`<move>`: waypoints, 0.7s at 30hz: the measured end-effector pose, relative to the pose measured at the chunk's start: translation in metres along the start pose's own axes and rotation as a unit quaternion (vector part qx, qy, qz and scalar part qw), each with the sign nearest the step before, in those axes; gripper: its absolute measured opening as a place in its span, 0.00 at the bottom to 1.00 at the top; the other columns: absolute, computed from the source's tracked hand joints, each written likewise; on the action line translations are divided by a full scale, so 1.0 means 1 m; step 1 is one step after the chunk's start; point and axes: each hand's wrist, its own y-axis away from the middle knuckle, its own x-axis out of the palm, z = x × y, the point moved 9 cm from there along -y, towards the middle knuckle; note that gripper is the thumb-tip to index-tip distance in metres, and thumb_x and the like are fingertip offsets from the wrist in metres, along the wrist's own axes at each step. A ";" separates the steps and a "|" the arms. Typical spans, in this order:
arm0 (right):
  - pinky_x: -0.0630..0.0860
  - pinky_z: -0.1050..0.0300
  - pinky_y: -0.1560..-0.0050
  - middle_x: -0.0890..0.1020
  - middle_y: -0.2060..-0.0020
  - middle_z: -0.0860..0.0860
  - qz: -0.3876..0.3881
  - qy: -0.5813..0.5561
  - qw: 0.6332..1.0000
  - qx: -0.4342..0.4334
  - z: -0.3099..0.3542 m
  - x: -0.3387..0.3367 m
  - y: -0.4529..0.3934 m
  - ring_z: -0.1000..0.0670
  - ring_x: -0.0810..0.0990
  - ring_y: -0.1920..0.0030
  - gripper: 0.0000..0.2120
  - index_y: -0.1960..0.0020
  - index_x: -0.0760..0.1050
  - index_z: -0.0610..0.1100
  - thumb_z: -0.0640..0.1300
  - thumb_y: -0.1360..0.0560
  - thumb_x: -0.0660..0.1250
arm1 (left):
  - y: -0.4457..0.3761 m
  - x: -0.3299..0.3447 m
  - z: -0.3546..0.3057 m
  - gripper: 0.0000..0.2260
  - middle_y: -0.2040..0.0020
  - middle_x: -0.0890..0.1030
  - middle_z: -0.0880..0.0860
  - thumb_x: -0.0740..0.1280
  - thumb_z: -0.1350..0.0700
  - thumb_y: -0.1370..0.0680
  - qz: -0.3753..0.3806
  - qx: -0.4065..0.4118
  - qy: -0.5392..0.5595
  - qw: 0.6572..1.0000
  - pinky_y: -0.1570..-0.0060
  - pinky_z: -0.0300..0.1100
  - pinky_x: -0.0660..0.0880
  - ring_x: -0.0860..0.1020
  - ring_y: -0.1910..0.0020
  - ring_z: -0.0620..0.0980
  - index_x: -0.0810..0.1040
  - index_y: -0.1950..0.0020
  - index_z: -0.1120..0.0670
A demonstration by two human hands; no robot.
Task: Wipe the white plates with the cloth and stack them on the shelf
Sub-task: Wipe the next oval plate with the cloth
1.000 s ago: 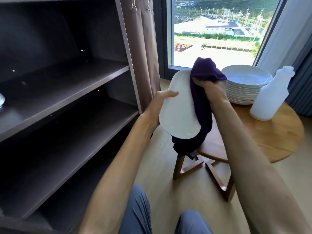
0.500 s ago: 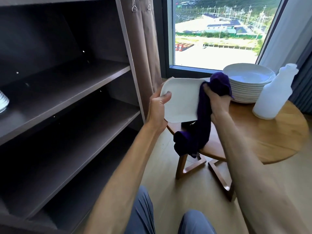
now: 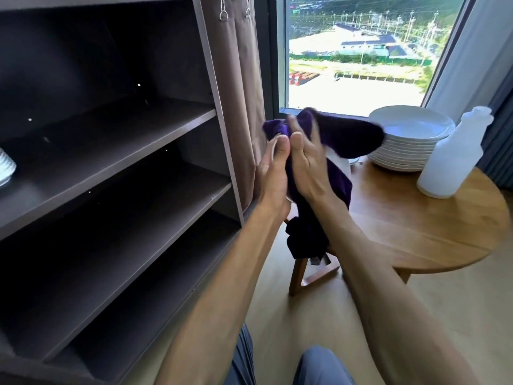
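Purple cloth (image 3: 349, 137) over held plate (image 3: 340, 162)

Sunlit window (image 3: 352, 59), brown curtain (image 3: 238, 93), round wooden table (image 3: 444, 232), pale wood floor (image 3: 305, 315).

The white plate (image 3: 340, 163) I'm wiping is almost wholly hidden behind my draped purple cloth (image 3: 349, 137); only a sliver shows. My right hand (image 3: 306, 165) is motion-blurred at the fingertips, and my left hand (image 3: 273, 176) hides its own fingers. The ribbed white dish (image 3: 6, 169) on the dark shelf (image 3: 111, 140) is cut by the left edge.
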 end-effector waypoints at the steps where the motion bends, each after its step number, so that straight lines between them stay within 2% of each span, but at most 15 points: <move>1: 0.60 0.54 0.23 0.63 0.21 0.42 0.004 0.007 1.000 -0.007 0.001 0.001 0.000 0.47 0.62 0.22 0.24 0.23 0.69 0.50 0.56 0.16 0.53 | 0.000 -0.002 0.000 0.15 0.40 0.84 0.58 0.71 0.44 0.21 -0.008 0.007 0.005 1.000 0.31 0.56 0.74 0.81 0.36 0.57 0.83 0.40 0.51; 4: 0.70 0.51 0.29 0.77 0.32 0.42 -0.036 0.028 0.998 -0.040 0.001 -0.001 0.000 0.46 0.75 0.32 0.21 0.27 0.75 0.49 0.52 0.19 0.63 | -0.001 -0.006 -0.001 0.10 0.44 0.86 0.53 0.65 0.48 0.16 -0.021 0.016 -0.014 1.000 0.34 0.52 0.77 0.83 0.40 0.52 0.82 0.40 0.50; 6: 0.71 0.54 0.31 0.78 0.35 0.44 -0.059 0.023 0.997 -0.055 0.001 -0.003 0.003 0.47 0.76 0.34 0.20 0.28 0.76 0.48 0.50 0.20 0.65 | -0.001 -0.003 0.000 0.11 0.40 0.85 0.53 0.63 0.51 0.15 -0.005 0.016 -0.037 0.999 0.34 0.50 0.77 0.82 0.38 0.51 0.81 0.36 0.51; 8: 0.72 0.55 0.34 0.78 0.36 0.44 -0.054 0.040 0.996 -0.063 -0.001 -0.006 0.003 0.47 0.76 0.35 0.20 0.29 0.76 0.50 0.49 0.20 0.65 | -0.001 -0.002 0.000 0.12 0.38 0.83 0.56 0.62 0.56 0.15 0.010 0.017 -0.050 0.999 0.32 0.52 0.76 0.81 0.36 0.53 0.80 0.35 0.53; 10: 0.73 0.54 0.40 0.80 0.39 0.47 -0.038 0.084 0.993 -0.072 -0.002 -0.016 -0.006 0.47 0.79 0.40 0.19 0.32 0.78 0.51 0.54 0.21 0.65 | -0.004 -0.006 -0.003 0.13 0.38 0.82 0.60 0.60 0.60 0.16 0.024 0.014 -0.050 0.998 0.32 0.58 0.75 0.80 0.36 0.59 0.81 0.36 0.53; 12: 0.75 0.52 0.44 0.84 0.47 0.51 -0.015 0.132 0.990 -0.055 -0.007 -0.031 -0.019 0.47 0.81 0.46 0.19 0.39 0.80 0.53 0.62 0.24 0.65 | -0.009 -0.009 -0.013 0.13 0.39 0.82 0.62 0.60 0.60 0.17 0.037 0.021 -0.083 0.996 0.34 0.61 0.76 0.81 0.40 0.60 0.83 0.40 0.51; 15: 0.76 0.49 0.47 0.84 0.57 0.54 0.052 0.136 0.989 -0.005 -0.023 -0.046 -0.031 0.49 0.81 0.53 0.19 0.47 0.81 0.53 0.66 0.28 0.68 | -0.015 -0.010 -0.029 0.13 0.42 0.83 0.61 0.60 0.61 0.17 0.072 0.037 -0.141 0.987 0.40 0.58 0.79 0.81 0.47 0.56 0.83 0.40 0.52; 17: 0.77 0.48 0.47 0.83 0.57 0.53 0.073 0.095 0.993 0.016 -0.036 -0.055 -0.030 0.50 0.80 0.54 0.15 0.48 0.82 0.52 0.61 0.28 0.72 | -0.016 -0.013 -0.034 0.13 0.47 0.84 0.56 0.59 0.62 0.16 0.074 0.038 -0.153 0.985 0.47 0.53 0.79 0.80 0.50 0.53 0.82 0.39 0.54; 21: 0.78 0.52 0.44 0.84 0.52 0.51 0.026 0.039 0.993 0.106 -0.078 -0.078 -0.012 0.48 0.82 0.49 0.14 0.43 0.81 0.49 0.52 0.26 0.76 | -0.016 -0.023 -0.038 0.14 0.50 0.82 0.52 0.59 0.61 0.15 0.016 0.049 -0.095 0.994 0.52 0.50 0.79 0.78 0.50 0.53 0.83 0.44 0.48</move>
